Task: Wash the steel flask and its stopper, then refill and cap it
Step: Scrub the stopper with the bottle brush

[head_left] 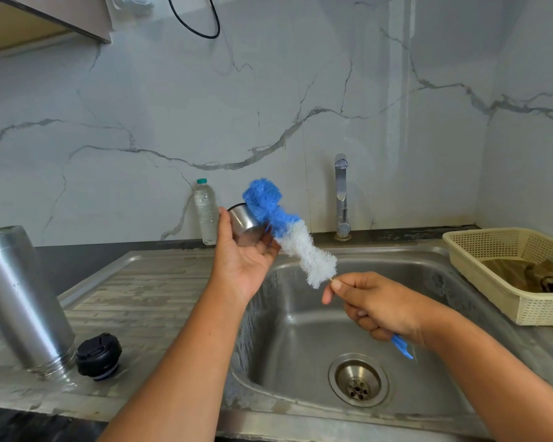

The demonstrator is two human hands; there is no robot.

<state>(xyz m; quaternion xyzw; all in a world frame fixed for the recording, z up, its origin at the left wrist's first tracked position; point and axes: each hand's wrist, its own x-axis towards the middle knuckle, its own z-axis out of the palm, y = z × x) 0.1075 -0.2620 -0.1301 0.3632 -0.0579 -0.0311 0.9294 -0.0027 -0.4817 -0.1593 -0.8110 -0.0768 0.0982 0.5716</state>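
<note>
Centre frame: gripped brush (288,234) by handle in right hand (380,307), cupped steel cap (245,224) in left hand (243,260), against bristles for scrubbing. Stood flask (20,298) inverted lower left, likely draining, beside stopper (98,355).

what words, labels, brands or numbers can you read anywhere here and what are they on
None can be read.
Plastic bottle: no legible label.
Black stopper: marks on its top, too small to read.
Steel flask, steel cup in the left hand, brush in the right hand: no writing shows.
</note>
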